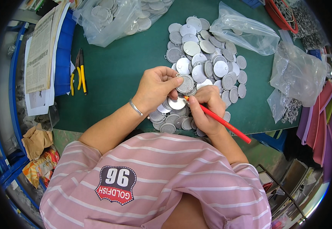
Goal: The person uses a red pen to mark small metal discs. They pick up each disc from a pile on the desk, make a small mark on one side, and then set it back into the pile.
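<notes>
Between the thumb and fingers of my left hand (pixel 160 84) is a round grey metal medal blank (pixel 186 83), its patterned face turned up. My right hand (pixel 208 110) grips a red pencil (pixel 227 124), and the pencil's tip is close to the lower edge of that blank. Whether tip and metal touch, I cannot tell. Both hands are above a large heap of similar round metal blanks (pixel 221 68), some with smooth faces and some patterned, many with small loops on the rim. More of them lie below my wrists near the table's front edge.
On the green table (pixel 108 72), yellow-handled pliers (pixel 81 72) lie to the left, beside a blue bin (pixel 63 61) with papers. Clear plastic bags (pixel 108 23) hold more blanks at the back. An open bag (pixel 246 30), a red basket (pixel 284 15) and a bag of metal chains (pixel 290 108) are to the right.
</notes>
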`<state>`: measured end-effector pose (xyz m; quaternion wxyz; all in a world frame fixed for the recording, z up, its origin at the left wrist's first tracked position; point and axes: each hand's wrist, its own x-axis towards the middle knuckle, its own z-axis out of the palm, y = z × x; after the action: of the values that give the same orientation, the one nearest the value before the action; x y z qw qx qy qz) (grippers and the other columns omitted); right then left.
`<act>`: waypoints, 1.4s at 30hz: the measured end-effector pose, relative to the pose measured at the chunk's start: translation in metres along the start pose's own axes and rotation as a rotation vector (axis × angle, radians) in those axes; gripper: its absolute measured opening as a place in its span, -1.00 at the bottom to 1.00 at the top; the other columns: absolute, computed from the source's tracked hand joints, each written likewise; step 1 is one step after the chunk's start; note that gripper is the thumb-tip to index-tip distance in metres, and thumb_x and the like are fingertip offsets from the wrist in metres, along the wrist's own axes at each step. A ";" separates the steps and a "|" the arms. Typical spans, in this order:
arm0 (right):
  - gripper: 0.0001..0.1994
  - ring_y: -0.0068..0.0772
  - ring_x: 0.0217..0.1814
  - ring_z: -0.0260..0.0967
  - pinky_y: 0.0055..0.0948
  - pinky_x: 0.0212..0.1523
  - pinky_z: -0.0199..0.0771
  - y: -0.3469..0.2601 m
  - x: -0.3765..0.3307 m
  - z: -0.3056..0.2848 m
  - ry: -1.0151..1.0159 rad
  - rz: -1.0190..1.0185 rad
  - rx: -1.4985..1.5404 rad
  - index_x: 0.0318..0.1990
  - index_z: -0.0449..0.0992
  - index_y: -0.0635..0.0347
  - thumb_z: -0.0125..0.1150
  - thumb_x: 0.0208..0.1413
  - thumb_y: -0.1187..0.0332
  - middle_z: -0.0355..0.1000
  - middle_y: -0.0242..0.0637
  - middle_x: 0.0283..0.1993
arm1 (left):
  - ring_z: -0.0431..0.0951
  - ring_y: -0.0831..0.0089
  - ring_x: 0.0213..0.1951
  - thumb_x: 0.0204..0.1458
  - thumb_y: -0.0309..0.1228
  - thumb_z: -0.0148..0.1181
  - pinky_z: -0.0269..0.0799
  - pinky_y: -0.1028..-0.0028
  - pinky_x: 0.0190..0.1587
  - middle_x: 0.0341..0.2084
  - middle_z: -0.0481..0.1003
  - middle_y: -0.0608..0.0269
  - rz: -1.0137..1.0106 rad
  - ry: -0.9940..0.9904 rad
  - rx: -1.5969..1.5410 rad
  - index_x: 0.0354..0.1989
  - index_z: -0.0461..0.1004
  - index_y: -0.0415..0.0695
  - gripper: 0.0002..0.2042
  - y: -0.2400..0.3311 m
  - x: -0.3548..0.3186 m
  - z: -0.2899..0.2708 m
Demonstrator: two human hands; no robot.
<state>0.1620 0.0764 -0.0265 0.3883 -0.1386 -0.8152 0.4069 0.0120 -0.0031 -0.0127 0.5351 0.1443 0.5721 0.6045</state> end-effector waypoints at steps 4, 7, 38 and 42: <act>-0.82 -0.28 -0.39 0.34 -0.42 -0.27 0.25 -0.002 0.006 0.003 0.086 -0.028 0.040 -0.37 0.44 0.22 0.25 -0.21 0.57 0.43 -0.28 -0.42 | 0.40 0.63 -0.68 -0.03 -0.49 0.13 0.35 0.65 -0.62 -0.62 0.44 0.25 0.006 -0.017 -0.016 -0.35 0.38 -0.32 -0.86 0.002 -0.003 -0.001; -0.82 -0.36 -0.31 0.38 -0.50 -0.24 0.31 -0.003 0.012 0.002 0.000 -0.079 -0.133 -0.35 0.46 0.16 0.25 -0.16 0.56 0.44 -0.26 -0.36 | 0.41 0.64 -0.65 0.01 -0.43 0.09 0.37 0.64 -0.59 -0.60 0.44 0.26 -0.062 -0.062 -0.082 -0.31 0.40 -0.31 -0.83 0.011 -0.007 0.003; -0.46 -0.04 0.14 0.20 -0.07 0.15 0.06 -0.011 -0.005 -0.067 -0.365 -0.051 -0.156 -0.25 0.25 0.14 0.41 -0.33 0.11 0.37 -0.10 -0.02 | 0.31 0.19 0.00 -0.40 -0.31 0.38 0.25 0.32 -0.01 -0.04 0.31 0.09 0.890 -0.049 1.275 -0.07 0.35 -0.16 -0.41 0.051 -0.031 -0.039; -0.26 -0.04 0.27 -0.01 -0.01 0.23 -0.20 -0.009 -0.017 -0.089 -0.649 -0.026 -0.435 -0.13 0.27 0.11 0.31 -0.47 -0.17 0.20 -0.08 0.15 | -0.09 -0.04 0.24 -0.49 -0.07 0.39 -0.10 0.04 0.18 0.21 -0.09 -0.08 0.548 -0.473 1.491 0.20 0.00 -0.15 -0.01 0.015 -0.057 -0.038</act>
<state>0.2404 0.1106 0.0040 0.0771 -0.0716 -0.9644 0.2425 -0.0028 -0.0667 0.0132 0.2392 0.7190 0.6397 0.1292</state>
